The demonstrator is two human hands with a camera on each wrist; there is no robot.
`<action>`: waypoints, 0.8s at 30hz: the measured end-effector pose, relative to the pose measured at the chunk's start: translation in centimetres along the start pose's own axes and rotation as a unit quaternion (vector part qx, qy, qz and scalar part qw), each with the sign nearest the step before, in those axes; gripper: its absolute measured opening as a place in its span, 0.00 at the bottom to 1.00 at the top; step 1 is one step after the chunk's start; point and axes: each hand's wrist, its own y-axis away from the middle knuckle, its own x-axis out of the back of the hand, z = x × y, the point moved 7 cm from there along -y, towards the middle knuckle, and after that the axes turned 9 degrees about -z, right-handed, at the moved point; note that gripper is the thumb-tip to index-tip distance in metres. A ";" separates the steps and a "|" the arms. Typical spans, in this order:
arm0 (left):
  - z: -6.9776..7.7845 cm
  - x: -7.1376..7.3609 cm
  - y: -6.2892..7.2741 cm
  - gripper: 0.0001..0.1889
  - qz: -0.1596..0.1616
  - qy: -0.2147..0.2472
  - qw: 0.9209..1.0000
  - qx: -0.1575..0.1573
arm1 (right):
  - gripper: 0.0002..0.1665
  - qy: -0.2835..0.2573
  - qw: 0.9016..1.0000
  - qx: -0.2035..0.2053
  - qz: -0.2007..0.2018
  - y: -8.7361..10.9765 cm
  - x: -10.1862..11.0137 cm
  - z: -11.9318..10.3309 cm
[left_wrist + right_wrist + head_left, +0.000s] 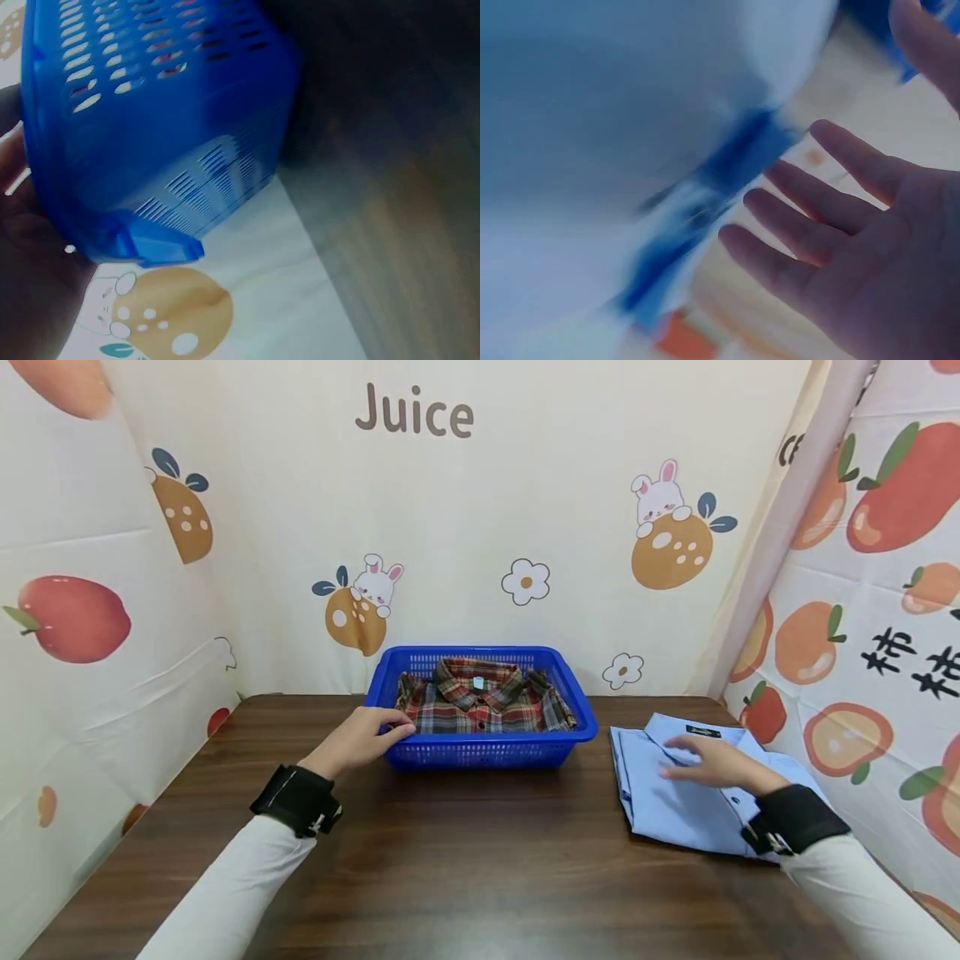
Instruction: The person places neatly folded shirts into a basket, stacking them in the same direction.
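A blue plastic basket [480, 752] with slotted walls stands on the table, and a folded plaid shirt [487, 714] lies in it, collar up. My left hand [363, 739] grips the basket's rim at its near left corner; in the left wrist view, that hand's fingers [15, 157] are at the rim, partly hidden by it. To the right, a folded light blue shirt [675, 810] lies on the table with a dark collar label. Over this shirt is my right hand [716, 764], fingers spread and holding nothing, as the right wrist view also shows.
The dark wood table [480, 868] extends in front of the basket. Behind it hangs a cream curtain [465, 527] with printed fruit and rabbits. A fruit-print curtain [862, 635] closes the right side, beside the blue shirt, and another [90, 543] the left.
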 end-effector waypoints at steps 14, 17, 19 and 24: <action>0.0 -1.2 1.2 0.22 0.026 -0.021 0.999 0.019 | 0.56 0.003 0.999 -0.034 -0.031 4.0 -4.2 6.0; 0.1 -1.3 1.2 0.23 0.030 -0.023 0.999 0.017 | 0.56 0.018 0.999 -0.034 -0.032 3.9 -4.3 5.9; 0.1 -1.4 1.0 0.22 0.032 -0.021 0.999 0.015 | 0.56 0.026 0.998 -0.036 -0.035 4.0 -4.3 5.9; 0.1 -1.4 0.8 0.22 0.032 -0.014 0.999 0.017 | 0.56 0.033 0.998 -0.042 -0.037 4.3 -4.4 5.8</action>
